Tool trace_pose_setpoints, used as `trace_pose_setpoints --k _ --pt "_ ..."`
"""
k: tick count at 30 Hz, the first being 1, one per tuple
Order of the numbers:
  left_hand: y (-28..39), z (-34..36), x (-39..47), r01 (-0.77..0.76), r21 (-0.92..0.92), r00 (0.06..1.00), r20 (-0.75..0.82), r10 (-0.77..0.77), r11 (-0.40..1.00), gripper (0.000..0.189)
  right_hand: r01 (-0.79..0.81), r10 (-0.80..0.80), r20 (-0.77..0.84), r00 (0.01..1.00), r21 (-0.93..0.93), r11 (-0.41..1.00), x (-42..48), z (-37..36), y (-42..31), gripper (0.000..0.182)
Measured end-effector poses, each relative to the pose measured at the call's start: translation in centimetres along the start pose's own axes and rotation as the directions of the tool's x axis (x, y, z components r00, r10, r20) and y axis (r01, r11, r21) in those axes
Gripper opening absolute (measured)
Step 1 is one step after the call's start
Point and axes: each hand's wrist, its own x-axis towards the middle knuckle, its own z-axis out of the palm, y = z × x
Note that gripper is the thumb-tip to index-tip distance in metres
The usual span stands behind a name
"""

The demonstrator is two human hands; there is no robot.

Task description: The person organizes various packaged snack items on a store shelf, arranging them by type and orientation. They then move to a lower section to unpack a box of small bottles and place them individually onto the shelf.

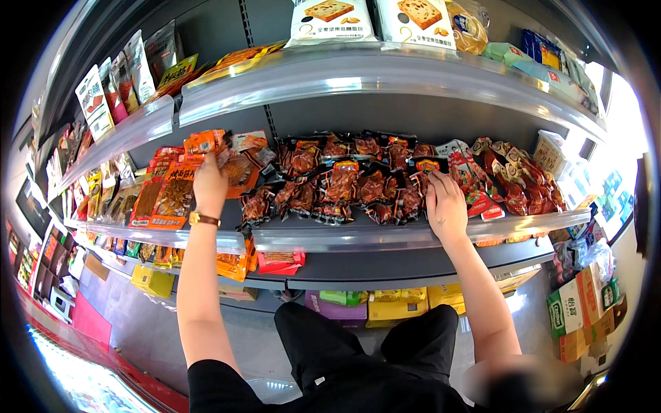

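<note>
My left hand (210, 180) is at an orange snack packet (205, 141) at the back of the middle shelf; its fingertips meet the packet, but how firmly they hold it is unclear. Orange and red snack packets (178, 193) lie beside that hand, with another orange packet (240, 173) to its right. Black vacuum-packed meat snacks (341, 180) fill the shelf's middle. My right hand (445, 204) rests with bent fingers on the black packets' right end, near a packet (427, 165). White-and-red packets (465, 173) and reddish-brown meat packs (521, 180) lie right of it.
A clear plastic shelf lip (351, 240) runs along the front. Above, another shelf's lip (335, 77) carries bread bags (333, 20) and pouches (139, 67). Yellow cartons (397, 312) and a purple carton (338, 310) stand below. Cardboard boxes (578, 304) are at right.
</note>
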Motion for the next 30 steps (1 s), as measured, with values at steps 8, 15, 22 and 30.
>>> trace_pose_setpoints --k 8,15,22,30 --pt "9.8 -1.6 -6.8 -0.647 0.119 0.748 0.292 0.596 0.753 0.035 -0.020 0.020 0.001 1.000 0.022 1.000 -0.2 -0.2 -0.3 0.026" --pt "3.6 4.0 3.4 -0.186 -0.239 0.982 -0.007 0.190 0.953 0.034 -0.026 0.026 -0.005 1.000 -0.018 0.999 -0.2 0.0 -0.2 0.027" --pt "-0.2 13.3 7.3 0.818 -0.490 0.569 0.767 -0.297 0.302 0.052 -0.020 0.020 -0.024 1.000 0.012 1.000 0.0 -0.2 -0.3 0.026" --pt "-0.5 14.9 7.4 0.799 -0.593 0.593 0.752 -0.289 0.098 0.018 -0.016 0.016 -0.027 1.000 0.007 1.000 0.1 -0.1 -0.3 0.024"
